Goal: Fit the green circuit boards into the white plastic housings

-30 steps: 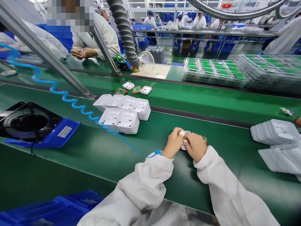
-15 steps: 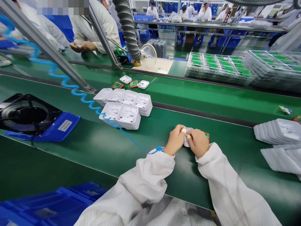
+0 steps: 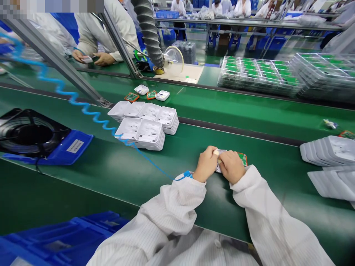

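A small white plastic housing (image 3: 219, 169) rests on the green bench in front of me, mostly covered by my fingers. My left hand (image 3: 205, 165) is closed on its left edge, thumb on top; a blue wrist strap circles that wrist. From the right, my right hand (image 3: 232, 166) curls over the housing with its fingers bent onto it. Pale coverings sit on some fingertips. Just beyond my right hand lies a green circuit board (image 3: 242, 159) with an orange edge, partly hidden by that hand.
Stacked white housings (image 3: 149, 131) stand left of my hands, more housings (image 3: 327, 151) at right. A fan (image 3: 30, 133) lies far left. A coiled blue cord (image 3: 91, 114) crosses the bench. Board trays (image 3: 255, 74) stand beyond the conveyor (image 3: 222, 107). A co-worker's hands (image 3: 104, 59) are across.
My right hand has shifted slightly left over the housing, uncovering more of the circuit board. Small housings and boards on the conveyor have moved left. The co-worker's hands have moved apart.
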`<act>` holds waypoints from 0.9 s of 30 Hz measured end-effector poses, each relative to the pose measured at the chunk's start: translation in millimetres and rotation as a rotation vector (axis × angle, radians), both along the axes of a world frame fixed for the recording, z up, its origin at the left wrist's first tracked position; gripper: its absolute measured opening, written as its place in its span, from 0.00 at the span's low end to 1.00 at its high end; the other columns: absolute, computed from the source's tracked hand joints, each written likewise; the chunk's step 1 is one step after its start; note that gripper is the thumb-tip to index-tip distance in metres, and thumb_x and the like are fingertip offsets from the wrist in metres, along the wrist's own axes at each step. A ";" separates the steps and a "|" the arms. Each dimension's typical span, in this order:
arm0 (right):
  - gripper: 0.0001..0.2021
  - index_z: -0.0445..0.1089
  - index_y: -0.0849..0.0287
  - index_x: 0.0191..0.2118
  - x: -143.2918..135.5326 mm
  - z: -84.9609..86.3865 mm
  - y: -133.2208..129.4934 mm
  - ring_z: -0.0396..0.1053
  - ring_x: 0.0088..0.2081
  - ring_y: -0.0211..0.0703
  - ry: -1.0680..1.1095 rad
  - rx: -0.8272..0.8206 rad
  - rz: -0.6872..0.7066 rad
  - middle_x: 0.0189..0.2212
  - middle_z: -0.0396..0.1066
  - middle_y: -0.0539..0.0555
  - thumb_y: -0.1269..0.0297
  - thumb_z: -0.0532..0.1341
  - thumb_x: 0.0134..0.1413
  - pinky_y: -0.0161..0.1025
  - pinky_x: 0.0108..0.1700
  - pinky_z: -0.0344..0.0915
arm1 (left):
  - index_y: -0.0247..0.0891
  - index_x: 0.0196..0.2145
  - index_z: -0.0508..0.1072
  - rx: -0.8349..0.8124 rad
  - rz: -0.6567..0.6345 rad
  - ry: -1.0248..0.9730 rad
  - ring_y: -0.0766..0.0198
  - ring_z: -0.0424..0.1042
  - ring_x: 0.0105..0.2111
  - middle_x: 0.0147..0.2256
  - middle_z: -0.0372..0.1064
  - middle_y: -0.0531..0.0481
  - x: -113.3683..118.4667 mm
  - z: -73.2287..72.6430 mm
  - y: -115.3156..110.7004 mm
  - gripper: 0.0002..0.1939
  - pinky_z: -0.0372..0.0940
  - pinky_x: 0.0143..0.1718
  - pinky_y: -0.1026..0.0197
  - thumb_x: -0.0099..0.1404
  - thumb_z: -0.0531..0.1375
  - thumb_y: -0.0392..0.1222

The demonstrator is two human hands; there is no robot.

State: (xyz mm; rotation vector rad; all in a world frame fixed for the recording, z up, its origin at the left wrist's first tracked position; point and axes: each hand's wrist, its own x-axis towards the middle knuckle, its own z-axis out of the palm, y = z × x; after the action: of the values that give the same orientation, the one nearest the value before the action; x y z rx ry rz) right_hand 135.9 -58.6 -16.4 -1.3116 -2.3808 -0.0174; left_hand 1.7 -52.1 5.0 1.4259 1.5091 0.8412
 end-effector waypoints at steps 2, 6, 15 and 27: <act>0.10 0.64 0.61 0.27 0.4 0.0 -0.3 0.56 0.31 0.45 0.011 -0.011 0.013 0.27 0.63 0.56 0.72 0.48 0.52 0.40 0.34 0.50 | 0.39 0.40 0.70 0.000 -0.008 0.018 0.61 0.70 0.41 0.40 0.73 0.48 0.0 -1.1 -0.7 0.12 0.62 0.43 0.60 0.62 0.50 0.38; 0.09 0.67 0.60 0.32 11.0 -2.5 -0.5 0.59 0.34 0.44 0.151 -0.047 0.020 0.30 0.66 0.55 0.69 0.50 0.56 0.39 0.37 0.53 | 0.39 0.40 0.70 0.039 -0.037 0.009 0.62 0.70 0.39 0.39 0.73 0.50 -3.6 -2.1 2.5 0.12 0.62 0.41 0.61 0.62 0.50 0.38; 0.10 0.69 0.62 0.32 25.3 -14.2 0.0 0.57 0.34 0.45 0.015 0.073 -0.009 0.30 0.65 0.57 0.67 0.52 0.58 0.41 0.38 0.52 | 0.40 0.43 0.69 0.124 -0.077 0.067 0.63 0.70 0.37 0.39 0.72 0.50 -12.1 3.0 9.8 0.14 0.62 0.38 0.63 0.62 0.49 0.37; 0.27 0.62 0.59 0.43 12.5 19.8 1.1 0.58 0.44 0.53 0.063 -0.223 -0.497 0.42 0.64 0.58 0.54 0.69 0.35 0.45 0.43 0.53 | 0.39 0.45 0.68 0.205 -0.348 0.120 0.63 0.71 0.35 0.39 0.72 0.51 -18.1 15.7 14.1 0.17 0.64 0.36 0.63 0.61 0.47 0.42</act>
State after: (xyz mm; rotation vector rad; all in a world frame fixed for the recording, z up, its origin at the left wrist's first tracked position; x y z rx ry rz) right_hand 148.4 -57.5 3.4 -1.9476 -1.9906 0.1455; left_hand -16.4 -38.0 20.6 1.8543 1.2332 0.7194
